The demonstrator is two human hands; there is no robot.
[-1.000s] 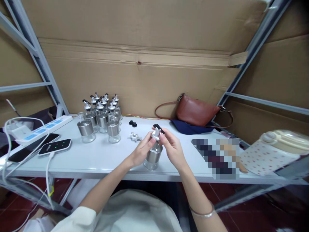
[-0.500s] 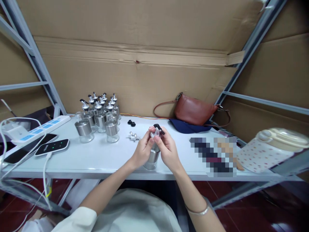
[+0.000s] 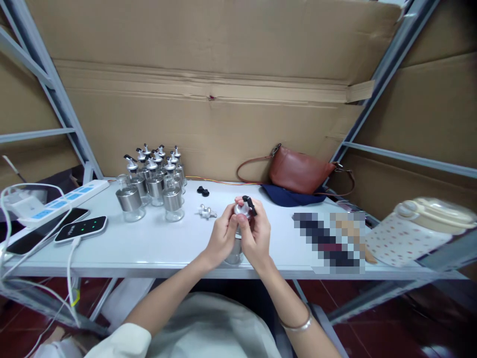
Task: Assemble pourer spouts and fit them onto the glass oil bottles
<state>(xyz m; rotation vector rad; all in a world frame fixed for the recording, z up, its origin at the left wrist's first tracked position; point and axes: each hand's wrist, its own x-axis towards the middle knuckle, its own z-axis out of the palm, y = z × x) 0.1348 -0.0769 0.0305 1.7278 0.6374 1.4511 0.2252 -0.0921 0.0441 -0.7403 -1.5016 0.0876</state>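
A small glass bottle [image 3: 235, 254] with a steel band stands near the front edge of the white table [image 3: 167, 243]. Both my hands are wrapped round it. My left hand [image 3: 220, 239] grips its body and neck from the left. My right hand [image 3: 255, 233] is closed round the silver pourer cap [image 3: 243, 208] with its black flip lid on top of the bottle. Most of the bottle is hidden behind my fingers.
A cluster of several capped bottles [image 3: 156, 179] stands at the back left, one loose pourer [image 3: 207, 213] and two black plugs [image 3: 203, 190] lie nearby. A power strip [image 3: 63, 199], phones [image 3: 80, 228] and cables lie left. A brown bag [image 3: 300, 169] and a dotted container [image 3: 413, 233] sit right.
Both hands have closed in tighter round the bottle and moved lower. The cap with the black lid has turned and sits lower between my fingers.
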